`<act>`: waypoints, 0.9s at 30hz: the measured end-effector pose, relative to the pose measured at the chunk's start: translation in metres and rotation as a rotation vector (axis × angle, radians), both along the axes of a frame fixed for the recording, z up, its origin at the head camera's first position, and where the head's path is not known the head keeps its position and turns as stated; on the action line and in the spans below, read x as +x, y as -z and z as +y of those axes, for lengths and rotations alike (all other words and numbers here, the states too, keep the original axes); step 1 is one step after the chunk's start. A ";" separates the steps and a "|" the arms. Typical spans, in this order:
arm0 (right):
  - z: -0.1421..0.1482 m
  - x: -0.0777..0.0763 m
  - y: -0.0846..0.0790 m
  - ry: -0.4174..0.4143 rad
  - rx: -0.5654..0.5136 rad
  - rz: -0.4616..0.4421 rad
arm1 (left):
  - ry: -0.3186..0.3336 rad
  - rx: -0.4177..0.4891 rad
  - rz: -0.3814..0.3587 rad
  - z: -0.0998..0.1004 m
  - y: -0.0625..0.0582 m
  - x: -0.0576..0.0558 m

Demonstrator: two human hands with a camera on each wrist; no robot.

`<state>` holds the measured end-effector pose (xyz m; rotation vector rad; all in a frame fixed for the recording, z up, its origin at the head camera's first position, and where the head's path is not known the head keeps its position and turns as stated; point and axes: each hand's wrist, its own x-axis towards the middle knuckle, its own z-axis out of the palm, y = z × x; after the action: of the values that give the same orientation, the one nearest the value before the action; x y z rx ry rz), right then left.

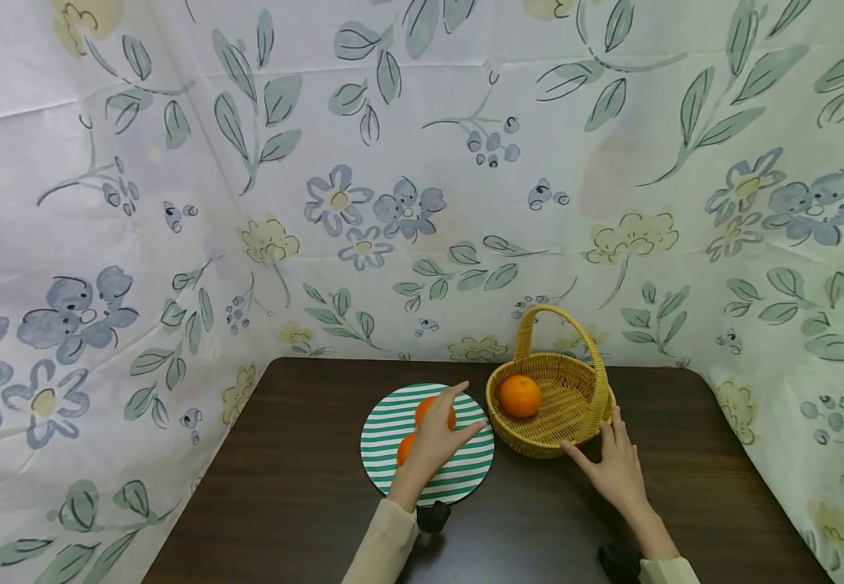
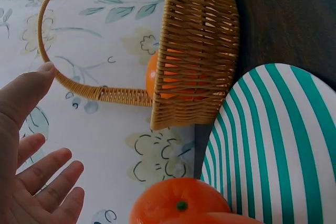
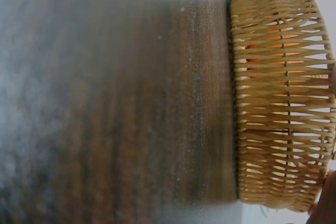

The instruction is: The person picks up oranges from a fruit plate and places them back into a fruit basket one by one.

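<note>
1. The left hand (image 1: 432,442) hangs over the plate in the lower middle of the head view, its thumb and fingers spread apart and holding nothing
2. The right hand (image 1: 619,474) is at the lower right, its thumb at the basket's near edge and its fingers along the right side, well spread and fairly straight, touching the wicker
3. The wicker basket (image 1: 535,448) stands upright right of centre in the lower half, its arched handle (image 1: 600,373) raised
4. One orange (image 1: 520,397) sits inside the basket, toward its left side
5. The round plate (image 1: 378,422), striped green and white, lies just left of the basket
6. Two more oranges are on the plate: the farther orange (image 1: 423,410) and the nearer orange (image 1: 404,448), both partly hidden by the left hand and arm
7. In the left wrist view, the oranges on the plate show at the bottom, and the thumb tip overlaps the handle at the left, though whether they touch cannot be told
8. A dark table (image 1: 269,470) carries everything, with floral cloth (image 1: 393,146) filling the upper frame behind
</note>
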<state>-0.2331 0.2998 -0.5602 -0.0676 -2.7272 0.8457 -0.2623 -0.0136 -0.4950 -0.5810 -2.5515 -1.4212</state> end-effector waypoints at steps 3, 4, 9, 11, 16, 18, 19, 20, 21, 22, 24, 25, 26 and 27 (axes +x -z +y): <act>0.000 0.000 0.000 -0.001 -0.002 0.002 | 0.002 -0.007 0.008 -0.004 0.002 0.003; 0.000 0.000 0.000 0.000 -0.001 0.003 | 0.004 -0.015 0.014 -0.005 0.002 0.003; -0.001 0.000 -0.001 0.004 0.008 0.005 | 0.025 -0.048 0.048 -0.012 0.003 0.007; 0.000 0.000 -0.001 0.005 0.010 0.006 | 0.034 -0.052 0.059 -0.015 0.003 0.008; 0.000 0.000 -0.002 0.005 0.011 0.011 | 0.029 -0.080 0.105 -0.023 0.005 0.009; -0.001 0.000 -0.002 0.005 0.012 0.013 | 0.027 -0.099 0.133 -0.027 0.007 0.009; -0.001 0.000 -0.002 0.005 0.012 0.013 | 0.028 -0.106 0.146 -0.029 0.007 0.008; -0.001 0.000 -0.002 0.005 0.012 0.013 | 0.031 -0.112 0.161 -0.031 0.008 0.008; -0.001 0.000 -0.002 0.006 0.013 0.014 | 0.031 -0.123 0.181 -0.033 0.010 0.008; -0.001 0.001 -0.002 0.006 0.013 0.015 | 0.031 -0.133 0.202 -0.035 0.011 0.008; -0.001 0.001 -0.002 0.006 0.010 0.014 | 0.027 -0.152 0.236 -0.039 0.014 0.008; -0.001 0.001 -0.002 0.006 0.008 0.013 | 0.026 -0.162 0.255 -0.040 0.015 0.008; -0.001 0.001 -0.002 0.005 0.008 0.011 | 0.024 -0.172 0.271 -0.042 0.017 0.008; -0.002 0.001 -0.003 0.005 0.006 0.011 | 0.020 -0.182 0.278 -0.044 0.017 0.009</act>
<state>-0.2318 0.2982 -0.5577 -0.0689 -2.7183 0.8333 -0.2534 -0.0571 -0.5125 -0.7750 -2.4689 -1.0350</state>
